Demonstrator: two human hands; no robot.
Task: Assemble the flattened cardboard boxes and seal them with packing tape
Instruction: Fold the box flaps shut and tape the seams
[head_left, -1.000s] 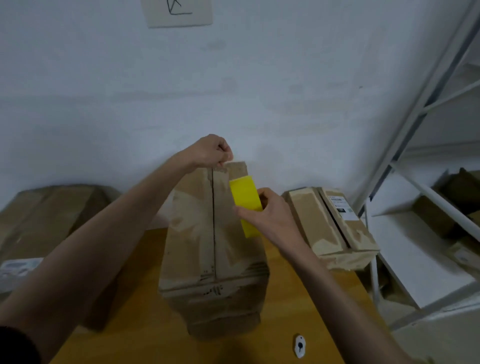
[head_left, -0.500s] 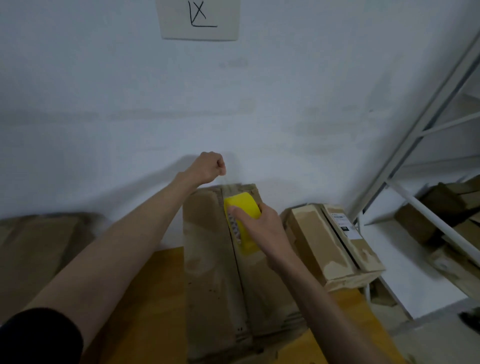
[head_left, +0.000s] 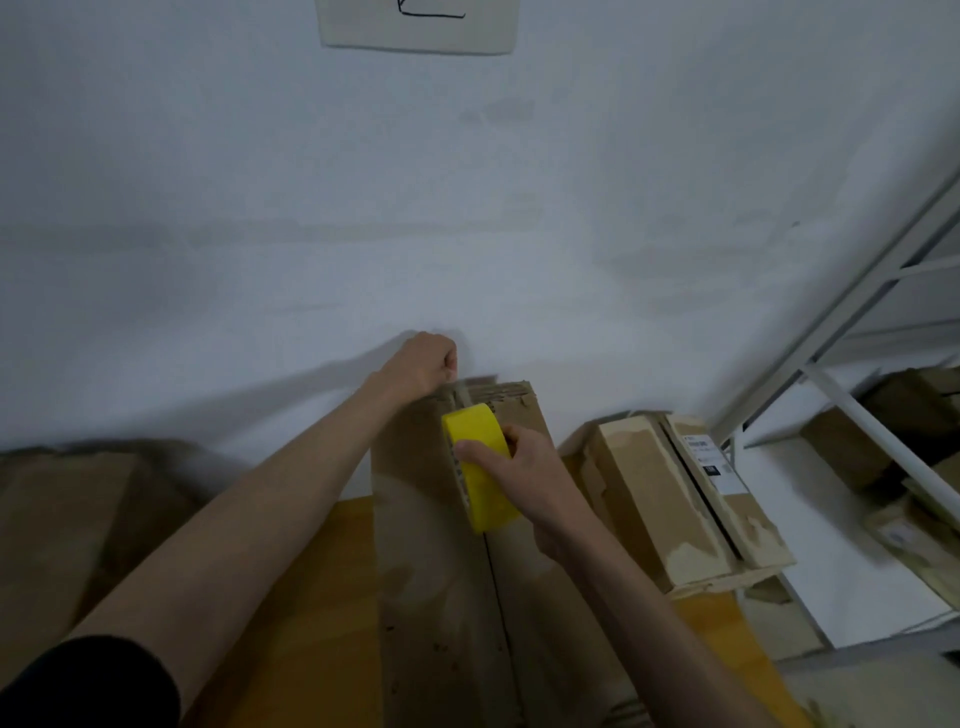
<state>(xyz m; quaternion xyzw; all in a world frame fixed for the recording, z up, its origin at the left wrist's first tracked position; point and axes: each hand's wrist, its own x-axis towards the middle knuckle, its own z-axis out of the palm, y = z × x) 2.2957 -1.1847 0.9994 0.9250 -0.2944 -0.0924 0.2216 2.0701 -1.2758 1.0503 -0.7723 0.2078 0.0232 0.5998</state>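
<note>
one box (head_left: 441, 571) lengthwise, seam pointing at wall; tape roll (head_left: 480, 467) on edge

Two hands (head_left: 426, 364), one yellow tape roll (head_left: 480, 467), and perhaps five cardboard boxes (head_left: 431, 571), the shelved ones blurred.

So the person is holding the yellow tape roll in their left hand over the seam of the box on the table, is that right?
Not quite: the head view shows the yellow tape roll gripped in the right hand, not the left. It does sit over the seam of the box on the table, while the left hand is fisted at the box's far end.
</note>
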